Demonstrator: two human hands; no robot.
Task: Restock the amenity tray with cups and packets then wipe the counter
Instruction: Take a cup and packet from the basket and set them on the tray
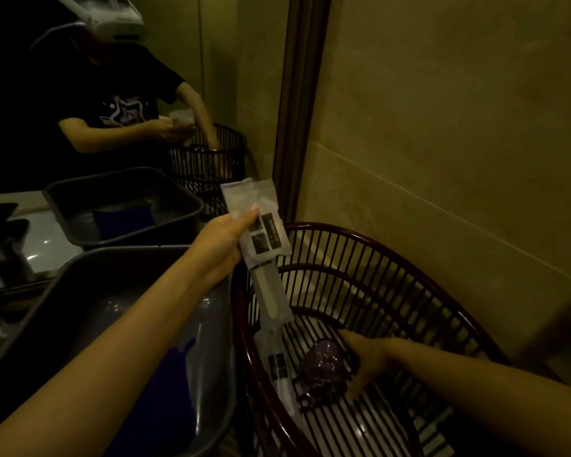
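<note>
My left hand (223, 244) holds several clear amenity packets (262, 232) with dark labels upright above the left rim of a dark slatted basket (393, 268). One long packet hangs down from the bunch into the basket. My right hand (365, 361) reaches into the basket bottom and grips a small dark wrapped bundle (323, 364). Another clear packet (279, 371) lies on the basket slats beside that bundle.
A grey plastic tub (139, 308) with a purple cloth (175, 384) inside stands left of the basket. A mirror (112, 94) behind reflects the tub, the basket and the person. A beige tiled wall (442, 127) closes off the right side.
</note>
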